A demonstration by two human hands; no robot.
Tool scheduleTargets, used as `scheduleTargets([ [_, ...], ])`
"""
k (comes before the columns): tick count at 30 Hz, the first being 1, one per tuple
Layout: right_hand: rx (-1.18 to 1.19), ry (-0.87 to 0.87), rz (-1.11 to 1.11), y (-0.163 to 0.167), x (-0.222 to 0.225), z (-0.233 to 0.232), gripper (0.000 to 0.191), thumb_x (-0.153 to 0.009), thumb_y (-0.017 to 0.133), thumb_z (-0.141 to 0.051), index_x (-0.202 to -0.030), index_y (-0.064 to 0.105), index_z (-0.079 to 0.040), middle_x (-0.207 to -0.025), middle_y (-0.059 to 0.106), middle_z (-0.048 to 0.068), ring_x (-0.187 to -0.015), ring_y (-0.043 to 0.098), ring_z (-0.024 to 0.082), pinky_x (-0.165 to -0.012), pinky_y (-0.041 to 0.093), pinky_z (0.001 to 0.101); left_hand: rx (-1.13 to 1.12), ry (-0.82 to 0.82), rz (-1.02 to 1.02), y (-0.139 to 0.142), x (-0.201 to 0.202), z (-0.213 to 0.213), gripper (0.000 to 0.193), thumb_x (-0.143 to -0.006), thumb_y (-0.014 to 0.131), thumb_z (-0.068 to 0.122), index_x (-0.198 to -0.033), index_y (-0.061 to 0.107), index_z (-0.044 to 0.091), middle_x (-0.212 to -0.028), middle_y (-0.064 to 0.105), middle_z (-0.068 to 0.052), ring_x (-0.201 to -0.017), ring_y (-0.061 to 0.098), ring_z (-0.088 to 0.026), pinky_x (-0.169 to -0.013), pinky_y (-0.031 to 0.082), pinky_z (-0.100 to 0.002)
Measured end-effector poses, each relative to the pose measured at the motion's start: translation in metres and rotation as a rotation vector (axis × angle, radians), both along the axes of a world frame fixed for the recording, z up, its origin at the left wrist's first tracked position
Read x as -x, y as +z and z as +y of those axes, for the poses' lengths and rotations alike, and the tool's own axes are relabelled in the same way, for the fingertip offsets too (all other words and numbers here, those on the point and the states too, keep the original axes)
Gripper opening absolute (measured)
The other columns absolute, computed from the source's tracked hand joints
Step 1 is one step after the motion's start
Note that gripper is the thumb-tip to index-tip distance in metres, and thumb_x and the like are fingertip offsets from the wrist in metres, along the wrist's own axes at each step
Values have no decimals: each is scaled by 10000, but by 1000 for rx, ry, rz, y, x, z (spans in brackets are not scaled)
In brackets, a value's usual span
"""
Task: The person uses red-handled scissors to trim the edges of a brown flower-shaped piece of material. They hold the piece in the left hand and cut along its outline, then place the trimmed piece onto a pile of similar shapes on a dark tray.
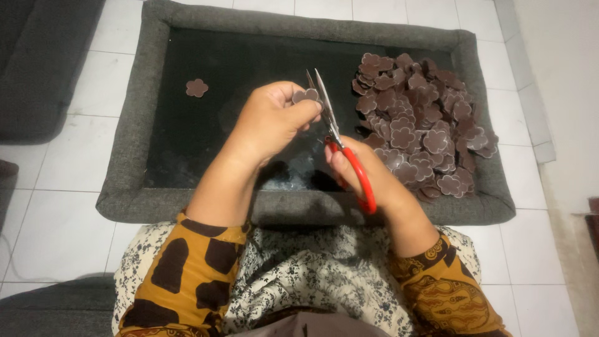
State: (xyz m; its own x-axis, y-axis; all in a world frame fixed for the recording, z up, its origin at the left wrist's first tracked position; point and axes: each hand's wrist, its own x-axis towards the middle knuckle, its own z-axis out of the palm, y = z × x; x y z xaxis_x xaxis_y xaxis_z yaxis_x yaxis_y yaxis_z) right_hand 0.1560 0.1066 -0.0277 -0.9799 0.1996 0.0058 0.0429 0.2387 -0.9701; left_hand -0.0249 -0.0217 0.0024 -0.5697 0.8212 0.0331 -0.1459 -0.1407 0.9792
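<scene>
Risk, as I judge it: the small brown flower-shaped cut-out (306, 96) sits pinched close to the blades of the red-handled steel scissors (337, 140) just above centre frame, so a slip could nick my fingertips or cut into a petal, and a loose pinch could drop the piece onto the black-lined, grey-rimmed padded tray (125, 156). My left hand (271, 122): fingers closed narrow on that cut-out; my right hand (365, 171): curled through the red loops, blades only slightly parted. Nearby: heap of matching brown flower cut-outs (418, 122) at right of tray, one stray flower piece (196, 88) upper left.
</scene>
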Motion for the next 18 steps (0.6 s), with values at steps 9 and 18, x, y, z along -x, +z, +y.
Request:
scheduleTargets([
  [9,70,-5,31,1,2,-4,438,-1022,533,-527,-958,522,-93,-695,490,-28,-583,485,74,-512,420,236,17,18,-7,1,0,1,99,-883,718,102,-904,693,9,-800,717,-31,-671,619,-62,-602,496,-196],
  [18,86,-12,21,-3,2,-3,465,-1018,539,-550,-927,514,-94,-678,469,-37,-566,445,66,-492,391,228,35,36,-15,2,0,0,93,-874,720,107,-887,690,20,-788,711,-28,-654,606,-63,-585,483,-200],
])
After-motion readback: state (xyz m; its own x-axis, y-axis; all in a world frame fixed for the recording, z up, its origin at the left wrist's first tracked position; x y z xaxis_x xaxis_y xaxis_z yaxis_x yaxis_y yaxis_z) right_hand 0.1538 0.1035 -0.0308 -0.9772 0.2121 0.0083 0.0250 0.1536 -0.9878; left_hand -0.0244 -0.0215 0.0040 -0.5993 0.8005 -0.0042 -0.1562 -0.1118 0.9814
